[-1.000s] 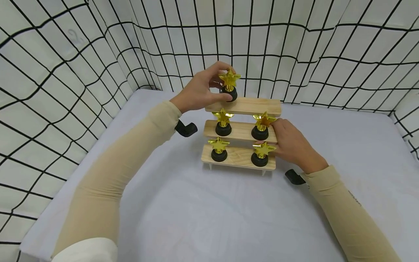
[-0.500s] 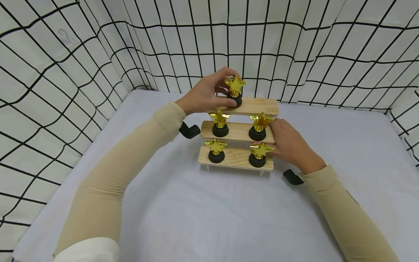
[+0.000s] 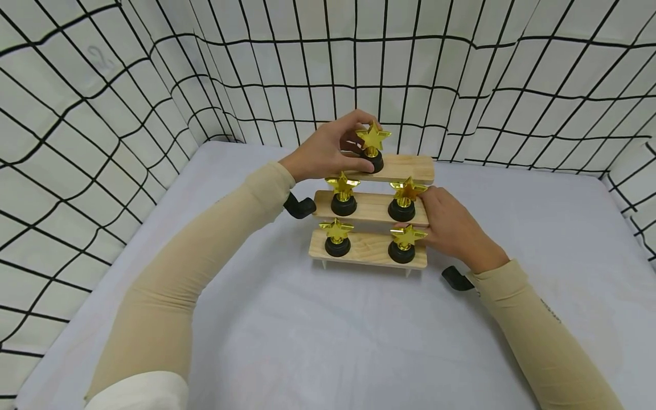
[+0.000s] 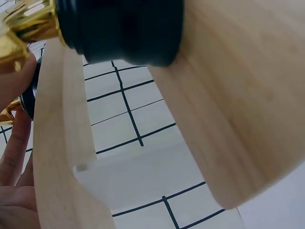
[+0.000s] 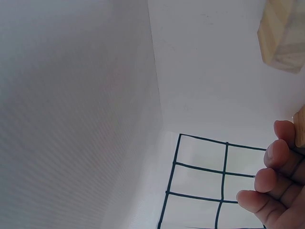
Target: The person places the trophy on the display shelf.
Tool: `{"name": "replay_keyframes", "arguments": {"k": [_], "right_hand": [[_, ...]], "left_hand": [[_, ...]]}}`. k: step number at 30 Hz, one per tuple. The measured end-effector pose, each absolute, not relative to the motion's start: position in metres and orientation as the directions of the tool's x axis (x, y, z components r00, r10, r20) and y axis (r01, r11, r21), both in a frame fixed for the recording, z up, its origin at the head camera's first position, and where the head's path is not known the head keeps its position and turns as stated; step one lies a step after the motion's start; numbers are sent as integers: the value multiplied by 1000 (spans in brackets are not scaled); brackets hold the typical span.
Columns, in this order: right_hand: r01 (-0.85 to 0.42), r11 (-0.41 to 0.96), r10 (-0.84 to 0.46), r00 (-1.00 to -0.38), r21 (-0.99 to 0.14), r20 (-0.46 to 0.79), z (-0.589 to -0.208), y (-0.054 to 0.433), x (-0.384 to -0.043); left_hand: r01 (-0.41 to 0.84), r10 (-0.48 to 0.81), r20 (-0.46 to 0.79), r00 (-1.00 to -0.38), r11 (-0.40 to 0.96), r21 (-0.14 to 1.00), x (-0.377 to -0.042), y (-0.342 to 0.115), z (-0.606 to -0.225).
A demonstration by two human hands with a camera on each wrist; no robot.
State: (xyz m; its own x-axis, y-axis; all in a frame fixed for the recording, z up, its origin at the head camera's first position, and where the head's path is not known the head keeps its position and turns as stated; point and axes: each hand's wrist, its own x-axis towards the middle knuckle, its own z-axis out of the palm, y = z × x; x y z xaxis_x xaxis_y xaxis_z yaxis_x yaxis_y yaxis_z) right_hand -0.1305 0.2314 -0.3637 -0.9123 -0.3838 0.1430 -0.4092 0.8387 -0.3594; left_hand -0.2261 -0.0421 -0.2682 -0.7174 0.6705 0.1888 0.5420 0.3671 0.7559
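Observation:
A three-tier wooden display stand (image 3: 370, 208) stands in the middle in the head view. My left hand (image 3: 330, 148) pinches the black base of a gold star trophy (image 3: 373, 138) over the left part of the top tier. Whether that base touches the wood I cannot tell. Two more star trophies, left (image 3: 343, 193) and right (image 3: 405, 199), stand upright on the middle tier. The bottom tier bears a left trophy (image 3: 337, 238) and a right one (image 3: 404, 244). At the stand's right side, my right hand (image 3: 456, 228) grips its edge; curled fingertips (image 5: 277, 155) show beside wood in the right wrist view.
White cloth (image 3: 307, 341) covers the tabletop. Black wire grid (image 3: 353, 86) against white walls bounds it at the back and both sides. A black wrist piece (image 3: 299, 206) juts from the left sleeve, another (image 3: 457, 278) from the right.
My left hand has moved right and lower with the trophy, over the top tier. The right hand stays at the stand's edge. The whole view has shifted slightly.

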Motion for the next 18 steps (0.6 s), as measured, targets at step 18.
{"name": "replay_keyframes", "arguments": {"k": [18], "right_hand": [[-416, 853, -390, -909, -314, 145, -363, 230, -127]], "left_hand": [[558, 631, 220, -744, 406, 724, -228, -52, -268]]}}
